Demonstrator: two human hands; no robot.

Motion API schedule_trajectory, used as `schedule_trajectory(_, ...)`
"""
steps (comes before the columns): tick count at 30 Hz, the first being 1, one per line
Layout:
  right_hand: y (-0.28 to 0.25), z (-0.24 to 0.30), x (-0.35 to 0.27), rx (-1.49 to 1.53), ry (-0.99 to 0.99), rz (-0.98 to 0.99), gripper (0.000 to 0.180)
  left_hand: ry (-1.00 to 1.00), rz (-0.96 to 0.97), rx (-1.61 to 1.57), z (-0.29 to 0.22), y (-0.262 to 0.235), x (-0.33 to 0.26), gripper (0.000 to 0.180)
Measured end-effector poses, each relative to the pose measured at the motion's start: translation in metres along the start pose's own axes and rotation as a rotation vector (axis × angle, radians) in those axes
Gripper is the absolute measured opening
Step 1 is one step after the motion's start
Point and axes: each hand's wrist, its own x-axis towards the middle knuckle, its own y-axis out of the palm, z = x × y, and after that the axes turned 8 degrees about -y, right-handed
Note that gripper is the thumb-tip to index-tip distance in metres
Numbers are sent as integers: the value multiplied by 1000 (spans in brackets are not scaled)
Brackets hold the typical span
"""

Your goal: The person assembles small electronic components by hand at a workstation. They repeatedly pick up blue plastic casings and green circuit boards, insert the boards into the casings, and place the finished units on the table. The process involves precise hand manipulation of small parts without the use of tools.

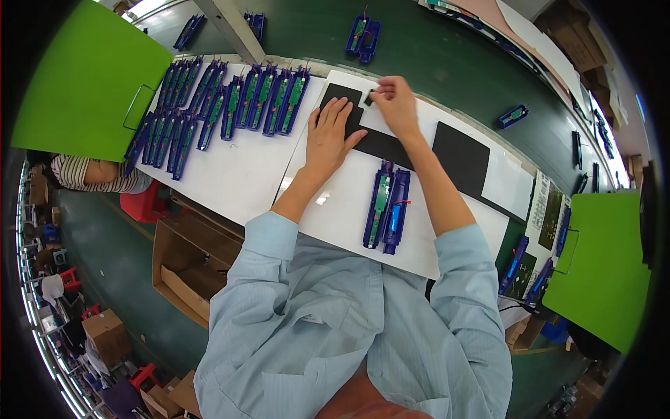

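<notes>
My left hand (331,136) lies with its fingers spread on a black foam-like sheet (384,144) on white backing, pressing it to the table. Between the fingertips of my right hand (395,106) is a small black strip (369,98), held just above the bare white backing. Nearer to me, below both hands, rests an opened blue plastic housing (386,209). One half of it carries a green circuit board (380,197), the other a blue cylindrical battery (395,218) with red wire.
Rows of blue housings with green boards (258,101) fill the table's left side. Another black sheet (460,159) lies to the right. Beyond the table, a green conveyor belt (433,77) carries more housings. Green panels (91,84) flank both sides; someone in a striped sleeve (94,173) sits left.
</notes>
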Motion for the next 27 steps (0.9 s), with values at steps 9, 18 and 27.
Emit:
schedule_trajectory(9,-158,70,-171,481,579,120,39,92,20,-364,-70,-81,-102,31)
schedule_trajectory(18,-117,103,-210,487,581,250,37,205,234,-236,-113,-72,-189,38)
schedule_trajectory(27,-114,103,-201,355,521,273,37,191,203,-245,-115,-67,-189,33)
